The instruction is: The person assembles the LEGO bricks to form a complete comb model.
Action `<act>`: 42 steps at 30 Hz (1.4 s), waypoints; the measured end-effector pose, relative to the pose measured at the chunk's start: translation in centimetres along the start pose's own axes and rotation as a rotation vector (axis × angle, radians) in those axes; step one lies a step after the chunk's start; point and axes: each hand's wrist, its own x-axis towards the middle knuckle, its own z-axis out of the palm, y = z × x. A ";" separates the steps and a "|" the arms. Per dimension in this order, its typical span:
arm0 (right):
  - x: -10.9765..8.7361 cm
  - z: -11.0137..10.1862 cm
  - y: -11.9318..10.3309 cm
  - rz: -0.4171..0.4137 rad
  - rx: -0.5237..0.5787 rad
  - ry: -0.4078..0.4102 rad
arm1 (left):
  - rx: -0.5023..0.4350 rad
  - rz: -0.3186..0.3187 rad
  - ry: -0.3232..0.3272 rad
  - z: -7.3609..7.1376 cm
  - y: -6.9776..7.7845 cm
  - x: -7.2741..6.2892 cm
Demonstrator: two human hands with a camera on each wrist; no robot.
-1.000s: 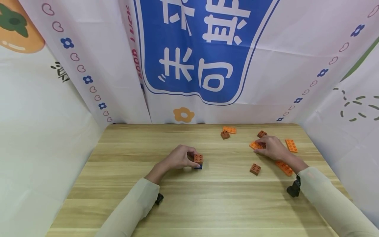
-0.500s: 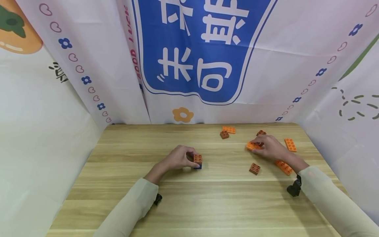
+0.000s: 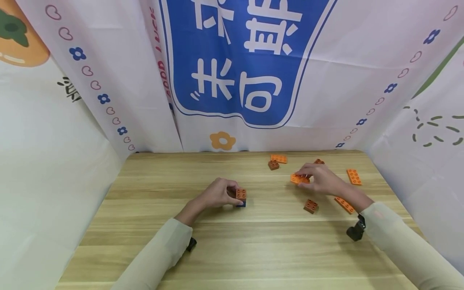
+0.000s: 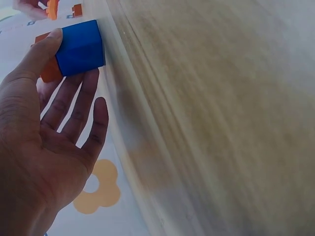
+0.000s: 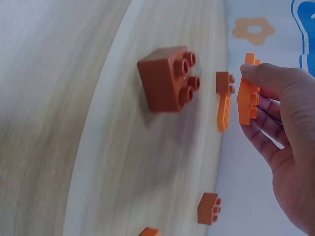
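My left hand (image 3: 217,194) grips a small stack between thumb and fingers, left of the table's middle. A brown brick (image 3: 241,193) with studs on top sits on a blue brick (image 4: 81,48). To the right, my right hand (image 3: 322,179) pinches a flat orange building brick (image 5: 246,93) by its edges. In the right wrist view the brick is raised off the table, its studs turned toward the palm. The two hands are apart. Part of the brown brick is hidden by my left hand.
Around my right hand lie loose brown bricks (image 3: 310,206) and flat orange bricks (image 3: 353,177). At the back, a brown brick (image 3: 273,165) touches an orange one (image 3: 278,158). A printed cloth (image 3: 203,133) hangs behind the wooden table (image 3: 224,249).
My right hand has moved left with the flat orange brick, away from the brown brick at the back right. My left hand has stayed with the stack; the head view has shifted slightly.
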 end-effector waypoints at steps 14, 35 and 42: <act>2.0 0.4 -3.1 -0.157 0.051 0.005 | 0.003 0.005 0.010 0.0 -0.2 0.2; 4.7 3.0 -7.7 -0.296 0.082 0.003 | 0.021 -0.003 0.021 0.2 -0.1 -0.1; 5.5 3.8 -8.7 -0.290 0.103 0.007 | 0.025 -0.004 0.021 0.2 -0.1 0.0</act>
